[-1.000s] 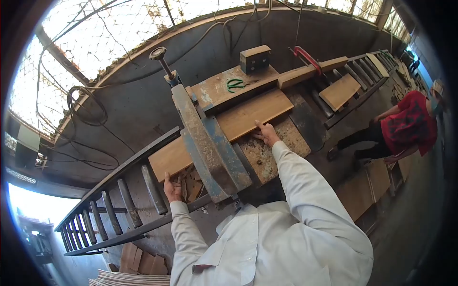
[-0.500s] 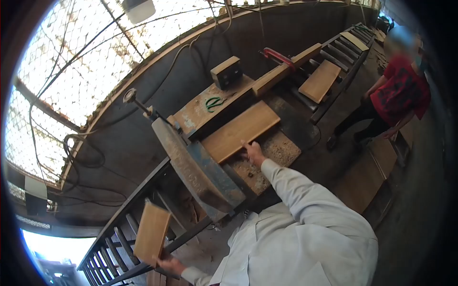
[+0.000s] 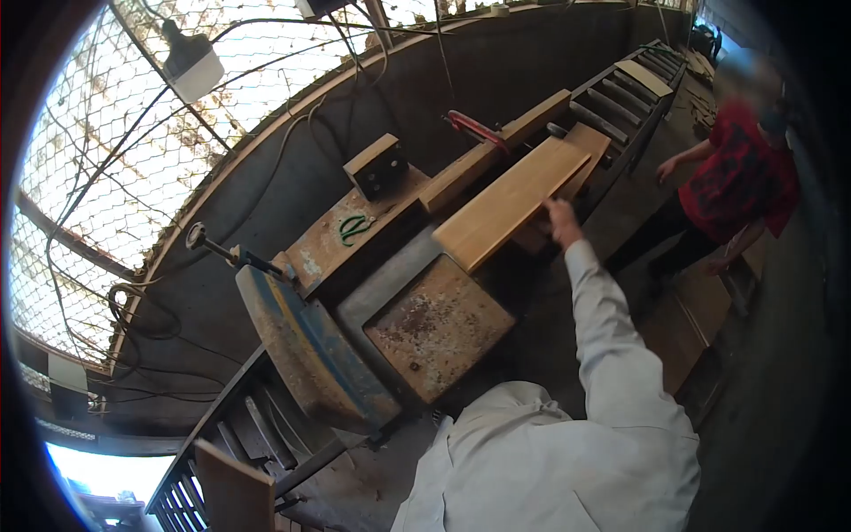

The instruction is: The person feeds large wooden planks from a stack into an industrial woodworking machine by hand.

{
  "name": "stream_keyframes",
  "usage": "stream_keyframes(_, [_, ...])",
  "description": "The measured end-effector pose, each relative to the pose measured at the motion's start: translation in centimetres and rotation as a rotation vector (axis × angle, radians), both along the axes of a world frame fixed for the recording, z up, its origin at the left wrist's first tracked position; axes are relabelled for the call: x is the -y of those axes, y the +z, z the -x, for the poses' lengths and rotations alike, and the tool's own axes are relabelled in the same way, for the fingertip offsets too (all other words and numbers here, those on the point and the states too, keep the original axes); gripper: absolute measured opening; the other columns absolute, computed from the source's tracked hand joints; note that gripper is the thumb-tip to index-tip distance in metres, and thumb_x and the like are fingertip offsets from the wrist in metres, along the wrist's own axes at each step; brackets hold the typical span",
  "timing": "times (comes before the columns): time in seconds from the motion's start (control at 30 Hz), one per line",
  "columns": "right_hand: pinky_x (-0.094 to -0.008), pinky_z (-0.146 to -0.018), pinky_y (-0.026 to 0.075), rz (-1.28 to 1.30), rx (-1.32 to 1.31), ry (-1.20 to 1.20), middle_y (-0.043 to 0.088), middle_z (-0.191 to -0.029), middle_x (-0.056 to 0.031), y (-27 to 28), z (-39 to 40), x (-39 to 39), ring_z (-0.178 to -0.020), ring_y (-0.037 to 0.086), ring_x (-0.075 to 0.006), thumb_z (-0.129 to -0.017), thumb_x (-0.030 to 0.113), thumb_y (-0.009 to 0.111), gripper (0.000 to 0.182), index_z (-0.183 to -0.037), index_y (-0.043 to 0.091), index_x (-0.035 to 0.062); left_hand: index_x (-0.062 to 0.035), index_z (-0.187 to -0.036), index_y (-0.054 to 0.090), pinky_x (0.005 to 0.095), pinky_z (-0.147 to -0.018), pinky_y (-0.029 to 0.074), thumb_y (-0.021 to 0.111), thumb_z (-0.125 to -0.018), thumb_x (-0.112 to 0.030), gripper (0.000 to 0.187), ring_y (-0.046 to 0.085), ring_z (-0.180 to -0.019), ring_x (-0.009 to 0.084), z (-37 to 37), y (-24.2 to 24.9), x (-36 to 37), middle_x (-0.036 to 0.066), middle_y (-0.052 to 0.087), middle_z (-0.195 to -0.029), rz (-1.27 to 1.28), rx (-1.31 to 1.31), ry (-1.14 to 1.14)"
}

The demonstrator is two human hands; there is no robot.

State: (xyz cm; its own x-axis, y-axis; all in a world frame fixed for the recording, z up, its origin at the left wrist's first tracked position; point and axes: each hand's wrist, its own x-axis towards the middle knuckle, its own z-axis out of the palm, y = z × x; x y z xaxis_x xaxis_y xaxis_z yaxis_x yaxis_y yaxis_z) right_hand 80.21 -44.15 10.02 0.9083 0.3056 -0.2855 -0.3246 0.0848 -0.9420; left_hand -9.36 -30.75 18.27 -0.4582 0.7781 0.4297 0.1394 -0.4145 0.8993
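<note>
Touching a wooden board [image 3: 511,201], right hand [image 3: 562,223]; red shirt [image 3: 764,191], dark print [image 3: 720,184] unreadable

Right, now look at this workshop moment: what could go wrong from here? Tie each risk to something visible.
The long board under the right hand appears to overlap a second board, so pushing it might shove that one along the rollers or scuff it.

The person in red stands beside the roller frame, so a shifting board could bump them.

Loose debris on the metal table might get under a board and scratch it.
</note>
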Motion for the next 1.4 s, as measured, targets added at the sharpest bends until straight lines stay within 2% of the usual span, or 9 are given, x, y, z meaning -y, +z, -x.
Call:
stream_keyframes(0.33, [-0.0334, -0.079, 0.056, -0.026, 0.030, -0.157, 0.064, -0.111, -0.0040, -6.1, 0.4, 11.5, -0.095, 0.065, -0.0168, -0.094, 0.035, 0.065, 0.036, -0.118, 0.059, 0.0085, 0.0011, -0.126, 0.058, 0.0402, -0.083, 0.057, 0.052, -0.100, -0.031, 0.042, 0.065, -0.104, 0.0251, -31.2, 5.0, 1.4, 0.014, 0.065, -0.115, 0.165, 0.196, -0.629])
stream_keyframes(0.5, [-0.0447, -0.081, 0.055, 0.110, -0.299, -0.173, 0.060, -0.107, -0.0052, -18.3, 12.3, 20.1, -0.089, 0.063, -0.0216, -0.093, 0.035, 0.062, 0.032, -0.113, 0.059, 0.0107, 0.0003, -0.118, 0.060, 0.0411, -0.087, 0.058, 0.058, -0.097, -0.021, 0.030, 0.066, -0.101, 0.0244, -47.4, 0.8, 1.8, 0.014, 0.065, -0.114, 0.624, 0.482, -0.912])
stream_keyframes(0.63, [-0.0402, -0.083, 0.052, 0.364, -0.441, -0.116, 0.067, -0.105, -0.0128, -29.5, 19.4, 28.6, -0.094, 0.065, -0.0293, -0.093, 0.032, 0.061, 0.035, -0.114, 0.065, 0.0038, 0.0041, -0.124, 0.054, 0.0404, -0.090, 0.057, 0.058, -0.098, -0.021, 0.037, 0.066, -0.104, 0.0280, -56.2, -5.8, 1.2, 0.018, 0.064, -0.119, 0.791, 0.739, -1.123])
stream_keyframes(0.73, [-0.0448, -0.082, 0.051, 0.971, -0.023, 0.365, 0.068, -0.106, -0.0234, -35.5, 24.1, 36.6, -0.099, 0.065, -0.0347, -0.092, 0.035, 0.060, 0.038, -0.102, 0.068, -0.0015, 0.0047, -0.123, 0.054, 0.0387, -0.090, 0.057, 0.056, -0.099, -0.025, 0.039, 0.067, -0.103, 0.0272, -59.7, -6.3, 2.8, 0.018, 0.064, -0.117, 1.111, 0.346, -1.296])
stream_keyframes(0.87, [-0.0478, -0.085, 0.050, 1.283, 0.107, 0.898, 0.066, -0.109, -0.0262, -36.7, 26.3, 41.2, -0.103, 0.064, -0.0410, -0.092, 0.037, 0.056, 0.042, -0.101, 0.068, -0.0032, 0.0046, -0.122, 0.055, 0.0352, -0.086, 0.057, 0.056, -0.099, -0.030, 0.042, 0.068, -0.099, 0.0250, -57.1, -8.8, 7.1, 0.018, 0.065, -0.115, 1.221, -0.190, -1.564])
stream_keyframes(0.97, [-0.0473, -0.091, 0.049, 1.009, -0.323, 0.541, 0.066, -0.109, -0.0271, -32.2, 27.1, 39.3, -0.107, 0.062, -0.0420, -0.093, 0.039, 0.056, 0.045, -0.103, 0.067, -0.0034, 0.0046, -0.123, 0.055, 0.0336, -0.086, 0.057, 0.056, -0.099, -0.029, 0.041, 0.068, -0.097, 0.0238, -53.3, -9.4, 10.2, 0.018, 0.066, -0.114, 1.312, -0.163, -1.557])
stream_keyframes(1.07, [-0.0478, -0.092, 0.048, 1.161, -0.002, 0.882, 0.066, -0.110, -0.0284, -43.8, 26.9, 40.7, -0.108, 0.062, -0.0423, -0.092, 0.043, 0.057, 0.050, -0.103, 0.067, -0.0046, 0.0058, -0.125, 0.053, 0.0335, -0.088, 0.055, 0.054, -0.100, -0.026, 0.041, 0.067, -0.098, 0.0236, -49.4, -10.0, 12.4, 0.019, 0.065, -0.115, 1.391, -0.197, -1.427])
stream_keyframes(1.17, [-0.0479, -0.095, 0.047, 0.756, -0.288, 0.597, 0.064, -0.114, -0.0296, -48.5, 24.8, 36.1, -0.111, 0.060, -0.0437, -0.092, 0.048, 0.057, 0.057, -0.108, 0.066, -0.0064, 0.0050, -0.123, 0.054, 0.0326, -0.086, 0.055, 0.054, -0.101, -0.028, 0.040, 0.067, -0.096, 0.0212, -44.9, -11.7, 13.5, 0.017, 0.066, -0.115, 1.410, -0.278, -1.288])
stream_keyframes(1.4, [-0.0388, -0.095, 0.048, 0.918, -0.083, 1.126, 0.065, -0.117, -0.0155, -33.9, 19.6, 16.9, -0.106, 0.060, -0.0277, -0.097, 0.042, 0.054, 0.058, -0.134, 0.051, -0.0022, 0.0017, -0.089, 0.070, 0.0399, -0.070, 0.053, 0.064, -0.086, -0.033, 0.036, 0.068, -0.079, 0.0266, -35.7, -16.2, 17.5, 0.018, 0.069, -0.084, 0.863, -0.725, -0.942])
